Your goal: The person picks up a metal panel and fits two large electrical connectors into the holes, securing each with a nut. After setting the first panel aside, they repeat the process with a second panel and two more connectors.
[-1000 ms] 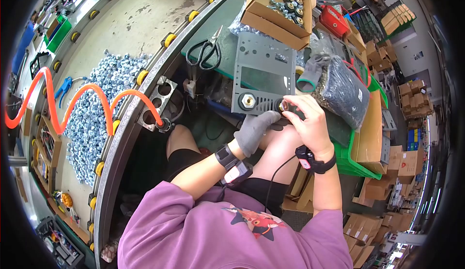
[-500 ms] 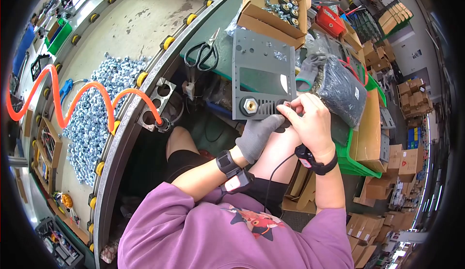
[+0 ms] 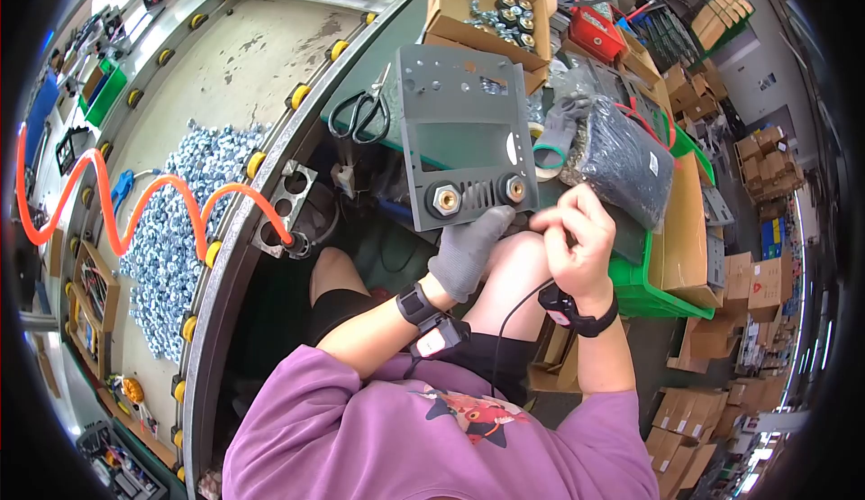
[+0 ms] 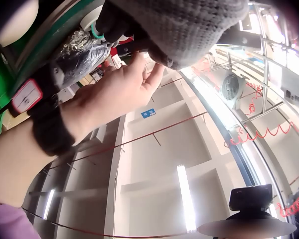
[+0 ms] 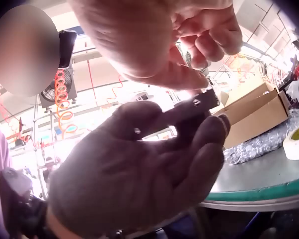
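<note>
My left hand [image 3: 470, 252], in a grey glove, grips a grey metal panel [image 3: 464, 95] by its lower edge. The panel is tilted up above my lap and has a large rectangular cutout, slots and small holes. Two black round connectors with brass centres sit low on it, one at the left [image 3: 444, 199] and one at the right [image 3: 514, 188]. Just right of the panel's lower corner is my bare right hand [image 3: 581, 243], fingers loosely bent. In the right wrist view its thumb [image 5: 189, 78] comes right up to the panel's end; nothing shows between the fingers.
A cardboard box [image 3: 450, 27] of connectors and nuts stands beyond the panel. Black scissors [image 3: 360, 117] lie at left, a grey glove [image 3: 560, 126] and a plastic-wrapped bag [image 3: 622, 158] at right. Many metal nuts [image 3: 185, 221] cover the conveyor, beneath an orange coiled hose [image 3: 117, 239].
My right hand has come off the right connector to just beside the panel's lower corner, leaving the connector in full sight. The panel has shifted left and tilted slightly in my left hand.
</note>
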Tool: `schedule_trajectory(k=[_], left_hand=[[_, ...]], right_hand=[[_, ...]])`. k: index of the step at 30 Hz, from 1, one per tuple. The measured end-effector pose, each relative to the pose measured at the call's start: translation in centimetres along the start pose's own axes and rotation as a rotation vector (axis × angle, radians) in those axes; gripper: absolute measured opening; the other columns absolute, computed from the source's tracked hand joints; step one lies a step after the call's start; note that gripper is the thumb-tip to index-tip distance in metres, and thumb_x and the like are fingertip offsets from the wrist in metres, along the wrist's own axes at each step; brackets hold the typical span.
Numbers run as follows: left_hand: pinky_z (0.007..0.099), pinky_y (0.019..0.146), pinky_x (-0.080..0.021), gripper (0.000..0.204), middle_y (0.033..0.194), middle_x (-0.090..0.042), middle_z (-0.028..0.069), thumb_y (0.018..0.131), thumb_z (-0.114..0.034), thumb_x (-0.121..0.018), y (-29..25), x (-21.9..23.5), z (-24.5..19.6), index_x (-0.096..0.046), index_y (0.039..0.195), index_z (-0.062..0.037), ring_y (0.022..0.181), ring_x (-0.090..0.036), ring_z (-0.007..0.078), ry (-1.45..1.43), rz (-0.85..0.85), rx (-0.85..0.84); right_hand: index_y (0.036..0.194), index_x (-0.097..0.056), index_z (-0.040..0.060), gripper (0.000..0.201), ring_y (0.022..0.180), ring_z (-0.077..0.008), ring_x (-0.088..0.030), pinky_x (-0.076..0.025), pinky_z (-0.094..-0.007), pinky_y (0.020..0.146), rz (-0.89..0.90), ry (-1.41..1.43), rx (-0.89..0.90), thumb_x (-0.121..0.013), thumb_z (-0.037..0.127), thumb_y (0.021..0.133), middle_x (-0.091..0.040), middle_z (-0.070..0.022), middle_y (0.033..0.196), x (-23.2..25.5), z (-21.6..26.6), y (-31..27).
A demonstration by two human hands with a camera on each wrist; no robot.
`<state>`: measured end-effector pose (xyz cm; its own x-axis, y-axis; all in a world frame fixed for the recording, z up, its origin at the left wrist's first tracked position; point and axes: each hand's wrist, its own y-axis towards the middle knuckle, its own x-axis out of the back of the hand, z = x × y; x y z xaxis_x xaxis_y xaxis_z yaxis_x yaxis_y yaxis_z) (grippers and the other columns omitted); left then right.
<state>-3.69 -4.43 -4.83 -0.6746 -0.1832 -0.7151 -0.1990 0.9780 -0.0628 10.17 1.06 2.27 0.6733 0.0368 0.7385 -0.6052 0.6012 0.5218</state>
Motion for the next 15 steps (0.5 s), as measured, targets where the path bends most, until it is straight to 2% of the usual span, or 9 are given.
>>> schedule_trajectory(k=[1, 3, 5, 7, 8, 9, 12, 13, 15], left_hand=[[0.0291, 0.075, -0.051, 0.014, 0.098, -0.065, 0.0056, 0.089, -0.004, -0.056, 0.1, 0.1, 0.4, -0.062, 0.1, 0.0014, 0.085, -0.061, 0.0131, 0.007, 0.013, 0.008], [0.0298, 0.076, -0.052, 0.013, 0.099, -0.064, 0.0069, 0.089, -0.003, -0.055, 0.4, 0.1, 1.0, -0.062, 0.099, 0.0016, 0.086, -0.062, 0.0133, 0.362, 0.074, -0.279], [0.0299, 0.077, -0.053, 0.015, 0.098, -0.064, 0.0081, 0.089, -0.001, -0.053, 0.2, -0.5, 0.3, -0.061, 0.101, 0.0017, 0.088, -0.062, 0.0137, 0.357, 0.113, -0.238], [0.026, 0.076, -0.049, 0.024, 0.1, -0.063, 0.0056, 0.089, -0.013, -0.05, 0.1, -1.7, -0.5, -0.058, 0.109, -0.0017, 0.089, -0.06, 0.0124, 0.186, 0.064, 0.023], [0.0257, 0.073, -0.049, 0.025, 0.099, -0.063, 0.0057, 0.09, -0.016, -0.048, 0.3, -2.5, -0.9, -0.058, 0.107, -0.0017, 0.086, -0.06, 0.0126, 0.186, 0.062, 0.068], [0.0281, 0.085, -0.049, 0.025, 0.102, -0.063, 0.0067, 0.09, -0.006, -0.049, 0.7, -2.4, -0.3, -0.056, 0.113, 0.0013, 0.092, -0.06, 0.0121, 0.07, 0.145, 0.025], [0.0284, 0.085, -0.049, 0.025, 0.106, -0.063, 0.0062, 0.09, -0.005, -0.049, 1.6, -3.6, 0.6, -0.058, 0.112, 0.0016, 0.095, -0.059, 0.0125, 0.246, 0.196, 0.005], [0.0287, 0.085, -0.049, 0.025, 0.107, -0.063, 0.0064, 0.089, -0.004, -0.05, 2.3, -3.9, 1.1, -0.06, 0.111, 0.0018, 0.097, -0.059, 0.0128, 0.384, 0.249, -0.074], [0.0298, 0.086, -0.049, 0.023, 0.107, -0.063, 0.0079, 0.087, -0.001, -0.05, 2.9, -5.9, 1.5, -0.062, 0.106, 0.0026, 0.098, -0.059, 0.015, 0.28, 0.253, 0.051]], right_hand=[[0.091, -0.069, 0.0025, 0.03, 0.063, -0.0245, -0.055, -0.045, -0.0343, 0.056, -0.132, -0.038, -0.007, -0.057, -0.005, 0.065, -0.05, -0.0095, 0.076, -0.8, 0.2, 0.6], [0.091, -0.069, 0.0026, 0.03, 0.063, -0.0243, -0.055, -0.046, -0.0351, 0.056, -0.12, -0.081, -0.017, -0.057, -0.004, 0.065, -0.051, -0.0095, 0.076, -1.1, 0.2, 0.8], [0.098, -0.07, 0.0024, 0.033, 0.061, -0.0253, -0.056, -0.047, -0.0357, 0.055, -0.004, -0.096, -0.017, -0.057, -0.003, 0.068, -0.052, -0.0101, 0.075, 0.3, -0.6, -0.4], [0.098, -0.07, 0.0025, 0.033, 0.06, -0.0263, -0.056, -0.047, -0.0367, 0.055, -0.026, 0.054, -0.145, -0.057, -0.002, 0.068, -0.053, -0.0099, 0.074, 1.4, 0.1, -0.7], [0.1, -0.069, 0.0023, 0.032, 0.062, -0.0274, -0.057, -0.048, -0.0368, 0.057, -0.15, 0.002, -0.154, -0.057, -0.001, 0.07, -0.055, -0.01, 0.077, 1.1, 0.3, -0.4], [0.101, -0.068, 0.0028, 0.032, 0.064, -0.0298, -0.058, -0.049, -0.0382, 0.058, -0.168, -0.058, -0.142, -0.058, 0.001, 0.071, -0.056, -0.0108, 0.08, 1.3, 0.2, -0.2], [0.096, -0.067, 0.0047, 0.027, 0.067, -0.0311, -0.06, -0.05, -0.039, 0.057, -0.021, -0.164, -0.107, -0.06, 0.007, 0.07, -0.057, -0.0119, 0.081, 3.5, -1.0, -1.9], [0.099, -0.067, 0.0056, 0.03, 0.075, -0.0308, -0.061, -0.051, -0.0397, 0.065, -0.016, -0.087, -0.12, -0.062, 0.008, 0.07, -0.059, -0.012, 0.086, 4.5, -1.5, -2.7], [0.115, -0.063, 0.0053, 0.048, 0.09, -0.0301, -0.059, -0.048, -0.0416, 0.082, -0.211, -0.284, 0.025, -0.068, 0.008, 0.068, -0.059, -0.0123, 0.1, 6.7, -1.4, -2.6]])
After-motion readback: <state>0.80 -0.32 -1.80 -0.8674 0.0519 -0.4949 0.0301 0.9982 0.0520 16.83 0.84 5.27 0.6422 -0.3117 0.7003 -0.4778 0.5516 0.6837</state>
